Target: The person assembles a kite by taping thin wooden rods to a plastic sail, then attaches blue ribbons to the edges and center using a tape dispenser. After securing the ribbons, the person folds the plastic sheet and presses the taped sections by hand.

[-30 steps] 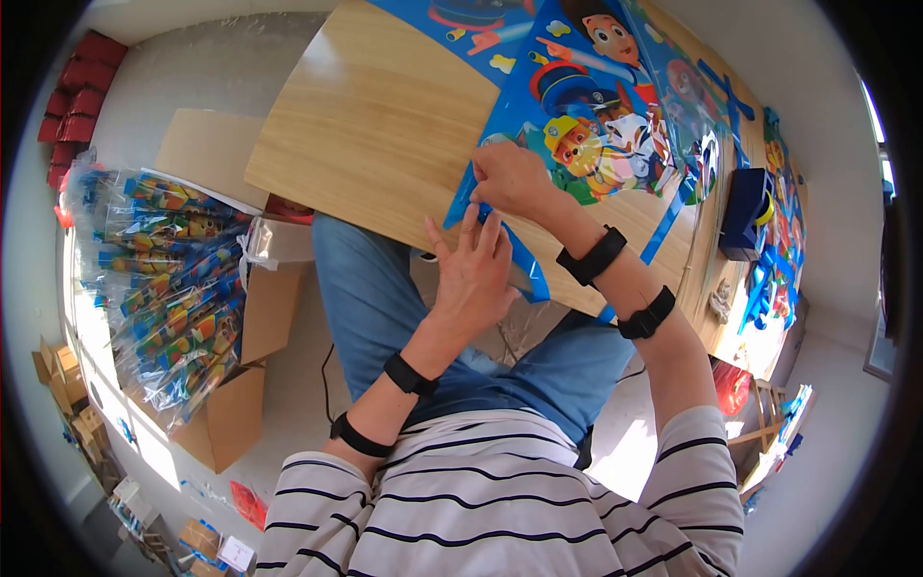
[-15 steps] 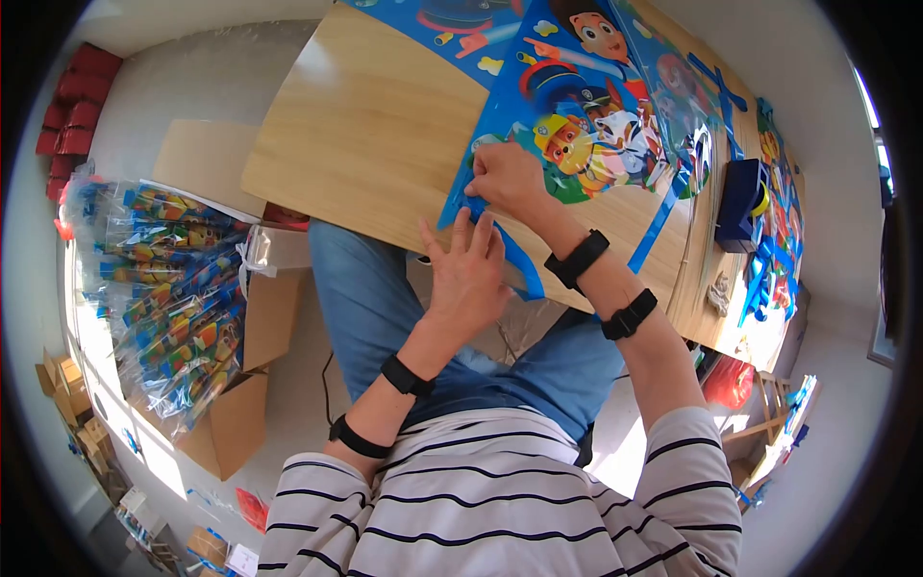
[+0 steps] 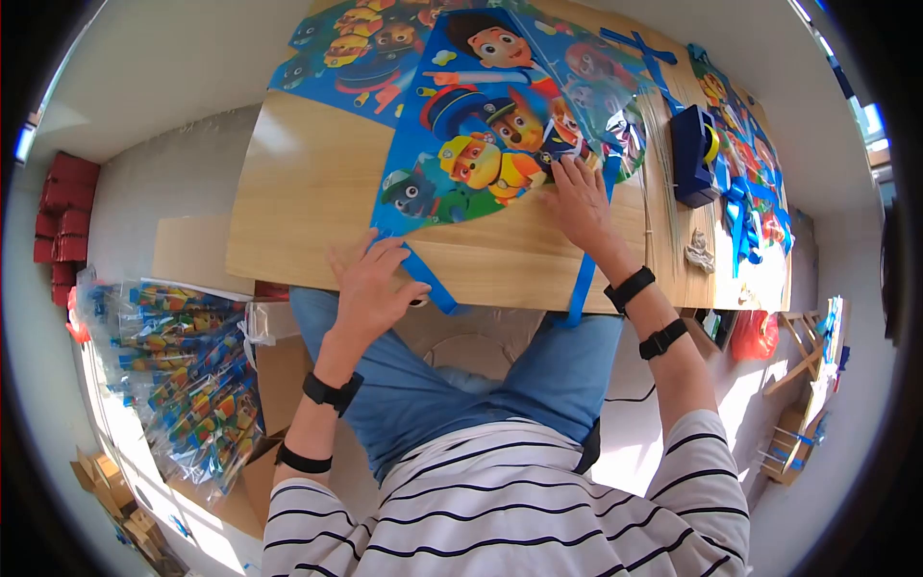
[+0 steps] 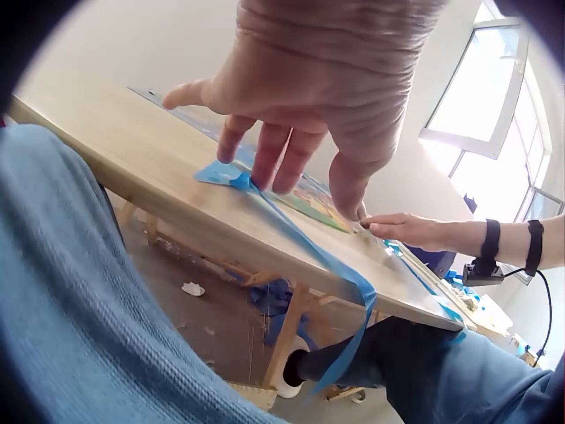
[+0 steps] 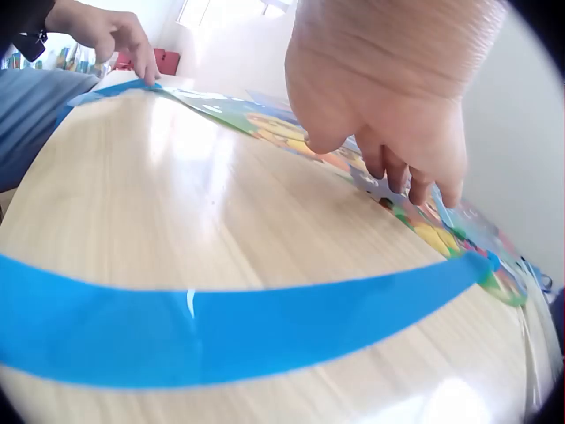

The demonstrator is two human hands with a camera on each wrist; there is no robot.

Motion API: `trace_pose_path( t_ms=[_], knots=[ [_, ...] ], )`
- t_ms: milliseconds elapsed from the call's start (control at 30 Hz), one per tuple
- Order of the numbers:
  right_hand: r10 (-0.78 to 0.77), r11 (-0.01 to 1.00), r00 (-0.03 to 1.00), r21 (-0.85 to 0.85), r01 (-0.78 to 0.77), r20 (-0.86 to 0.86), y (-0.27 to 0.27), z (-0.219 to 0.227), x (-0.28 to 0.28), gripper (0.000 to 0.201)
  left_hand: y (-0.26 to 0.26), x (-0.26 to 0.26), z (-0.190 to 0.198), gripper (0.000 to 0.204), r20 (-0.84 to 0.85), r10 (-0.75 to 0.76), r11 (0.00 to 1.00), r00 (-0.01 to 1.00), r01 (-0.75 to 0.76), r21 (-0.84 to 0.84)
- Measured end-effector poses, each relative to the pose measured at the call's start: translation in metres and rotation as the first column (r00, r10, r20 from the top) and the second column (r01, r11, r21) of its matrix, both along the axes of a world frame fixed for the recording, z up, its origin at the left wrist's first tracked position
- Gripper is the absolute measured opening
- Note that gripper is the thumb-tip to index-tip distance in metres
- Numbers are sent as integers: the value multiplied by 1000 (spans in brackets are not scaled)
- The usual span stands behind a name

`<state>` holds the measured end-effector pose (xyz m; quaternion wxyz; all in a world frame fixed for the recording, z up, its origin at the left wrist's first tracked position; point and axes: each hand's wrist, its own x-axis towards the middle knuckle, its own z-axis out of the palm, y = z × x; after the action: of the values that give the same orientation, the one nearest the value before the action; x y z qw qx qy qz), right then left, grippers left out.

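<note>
A printed plastic sheet with cartoon figures [image 3: 471, 144] lies on the wooden table [image 3: 317, 173], its curved edge toward the person. At its near left corner the left hand [image 3: 370, 293] rests fingertips by a blue ribbon [image 3: 430, 279] that hangs over the table edge; the left wrist view shows these fingers spread, straight or slightly bent, over the ribbon [image 4: 309, 243]. The right hand [image 3: 582, 207] lies with extended fingers on the sheet's right part, beside a second blue ribbon [image 3: 583, 284]. In the right wrist view that ribbon [image 5: 221, 336] crosses the wood below the right hand [image 5: 397, 115].
A dark blue tape dispenser [image 3: 692, 159] stands on the right of the table, near a crumpled lump [image 3: 700, 252] and more ribbons [image 3: 745, 216]. On the floor at left, a cardboard box [image 3: 279, 375] adjoins plastic-wrapped printed goods [image 3: 183, 365]. Red boxes [image 3: 67, 216] are stacked behind.
The right hand has left the near left corner, its curled fingers now extended on the sheet's right part. The left hand stays near the corner. The head view has shifted.
</note>
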<state>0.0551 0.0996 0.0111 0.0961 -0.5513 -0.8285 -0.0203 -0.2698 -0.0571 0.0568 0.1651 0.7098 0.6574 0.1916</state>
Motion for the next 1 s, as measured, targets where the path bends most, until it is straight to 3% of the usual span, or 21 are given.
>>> trace_pose_path(
  t_ms=[100,200,367,467,567,633,700,733,800,900,1000],
  knots=[
    [6,1000,1000,11,-6,-15,-1,-10,4,63,7,16,12,42,4,-18,997,1000,18,81],
    [-8,1000,1000,16,8,24,-5,-12,0,66,21,39,9,47,-82,-36,998,996,40,52],
    [-33,999,999,40,34,-24,-23,-7,-13,64,35,68,-26,62,-276,-47,998,960,57,32],
    [-48,999,997,-11,47,-65,-42,3,-33,64,50,47,-21,61,-368,-13,1000,930,14,0],
    [83,993,979,-71,-97,-184,-82,8,-81,68,89,-21,-39,62,-464,61,996,884,-27,81],
    [197,971,937,-78,-228,-289,-104,9,-109,68,120,-46,-16,57,-519,147,974,842,-216,-74],
    [267,949,875,-50,-312,-403,-115,20,-126,67,130,-43,17,57,-536,150,978,831,-204,-44],
    [279,954,877,13,-298,-391,-109,30,-124,56,128,-39,24,57,-545,148,979,825,-199,-35],
    [162,987,925,38,-158,-345,-94,28,-106,49,115,-27,-5,62,-371,47,997,927,-21,72],
    [-29,997,957,56,47,-289,-92,41,-63,39,100,19,-20,72,-190,-150,984,970,166,69],
    [-231,971,958,24,239,-172,-90,32,-15,49,95,34,-35,84,-204,-175,984,963,177,-8]
  ],
)
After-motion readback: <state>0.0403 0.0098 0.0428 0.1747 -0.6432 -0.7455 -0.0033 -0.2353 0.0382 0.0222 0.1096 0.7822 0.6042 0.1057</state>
